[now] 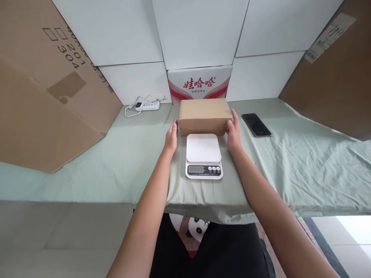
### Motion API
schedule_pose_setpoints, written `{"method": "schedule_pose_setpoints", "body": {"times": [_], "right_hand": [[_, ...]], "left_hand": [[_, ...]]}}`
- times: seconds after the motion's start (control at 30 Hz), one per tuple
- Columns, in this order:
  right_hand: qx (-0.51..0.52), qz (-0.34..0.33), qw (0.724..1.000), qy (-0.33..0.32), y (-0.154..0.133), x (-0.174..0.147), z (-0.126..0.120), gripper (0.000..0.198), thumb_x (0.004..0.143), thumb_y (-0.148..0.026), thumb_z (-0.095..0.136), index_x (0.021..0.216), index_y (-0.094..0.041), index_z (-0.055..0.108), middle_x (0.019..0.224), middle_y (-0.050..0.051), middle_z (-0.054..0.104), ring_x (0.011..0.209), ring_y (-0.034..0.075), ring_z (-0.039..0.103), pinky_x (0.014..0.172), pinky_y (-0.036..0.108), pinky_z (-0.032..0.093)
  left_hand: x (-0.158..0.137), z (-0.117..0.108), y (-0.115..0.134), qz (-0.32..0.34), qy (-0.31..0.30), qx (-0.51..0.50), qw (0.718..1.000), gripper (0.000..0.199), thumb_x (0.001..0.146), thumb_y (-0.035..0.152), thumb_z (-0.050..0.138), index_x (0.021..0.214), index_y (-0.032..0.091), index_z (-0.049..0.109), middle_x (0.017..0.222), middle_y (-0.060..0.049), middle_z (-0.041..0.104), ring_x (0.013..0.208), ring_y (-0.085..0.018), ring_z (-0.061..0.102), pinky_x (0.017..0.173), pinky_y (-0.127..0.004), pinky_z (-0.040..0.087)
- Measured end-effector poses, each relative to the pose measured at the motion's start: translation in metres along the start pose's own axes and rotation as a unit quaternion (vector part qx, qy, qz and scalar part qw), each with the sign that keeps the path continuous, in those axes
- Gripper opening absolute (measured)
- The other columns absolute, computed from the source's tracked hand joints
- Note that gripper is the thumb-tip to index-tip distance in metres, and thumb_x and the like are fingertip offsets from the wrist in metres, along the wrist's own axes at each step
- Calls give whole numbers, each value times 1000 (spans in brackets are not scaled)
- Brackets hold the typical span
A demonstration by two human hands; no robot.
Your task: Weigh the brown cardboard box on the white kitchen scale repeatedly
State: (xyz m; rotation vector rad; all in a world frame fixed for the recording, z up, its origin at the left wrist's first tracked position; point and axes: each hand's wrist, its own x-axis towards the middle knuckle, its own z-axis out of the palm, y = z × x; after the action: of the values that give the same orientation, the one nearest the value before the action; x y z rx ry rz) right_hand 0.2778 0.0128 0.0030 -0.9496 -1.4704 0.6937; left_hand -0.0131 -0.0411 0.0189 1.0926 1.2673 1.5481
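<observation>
A closed brown cardboard box (pixel 205 110) lies behind a white kitchen scale (pixel 203 148). My left hand (pixel 171 136) presses against the box's left end, its fingers partly hidden behind the edge. At the opposite end my right hand (pixel 234 132) grips the box, with the thumb on the near side and the fingers along the right face. Together the two hands hold the box between them. The scale's plate is bare, and its dark panel with a display and round buttons faces me. Whether the box rests fully on the cloth, I cannot tell.
A black smartphone (pixel 256 125) lies right of the box. On the left sits a white power strip (pixel 147 105) with a cable. A red-and-white carton (pixel 199 84) stands behind the box. Large cardboard panels (pixel 58 100) flank both sides. Green cloth (pixel 130 154) covers the table.
</observation>
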Motion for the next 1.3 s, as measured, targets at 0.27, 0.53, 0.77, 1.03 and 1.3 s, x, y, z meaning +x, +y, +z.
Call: {"method": "schedule_pose_setpoints", "body": {"times": [0.27,0.53,0.77,1.03,1.3], "right_hand": [[24,41,999,15,-10,1,3,101,94,-90,58,174,-31,45,184,11,49,171,39,47,146,65,36],[35,77,996,4,-6,3,7,110,90,-94,59,178,-32,38,193,9,36,180,38,33,150,66,27],[16,-39,999,28,-36,-10,0,109,95,-96,57,182,-34,36,193,7,35,186,39,18,153,66,15],[-47,-66,996,23,-65,-107,-29,88,109,-79,54,185,-38,34,191,8,40,180,39,36,150,68,29],[-64,-45,996,52,-69,-117,-30,83,111,-77,53,182,-36,42,184,12,50,175,40,45,149,71,29]], "left_hand": [[-12,2,3,-7,-11,9,1000,82,108,82,50,159,22,70,173,-14,67,175,-32,50,147,-47,40],[3,2,-8,20,-33,20,999,83,105,86,52,150,21,75,166,-16,73,166,-34,60,141,-47,46],[-14,-1,11,142,-22,55,988,96,92,102,54,137,20,80,153,-20,79,162,-42,62,139,-55,47],[-114,-19,14,167,-37,55,984,87,107,88,44,154,20,73,157,-19,77,157,-38,67,129,-48,56],[-135,-17,18,138,-48,57,988,87,107,87,45,161,23,69,166,-18,72,166,-40,59,135,-51,53]]}}
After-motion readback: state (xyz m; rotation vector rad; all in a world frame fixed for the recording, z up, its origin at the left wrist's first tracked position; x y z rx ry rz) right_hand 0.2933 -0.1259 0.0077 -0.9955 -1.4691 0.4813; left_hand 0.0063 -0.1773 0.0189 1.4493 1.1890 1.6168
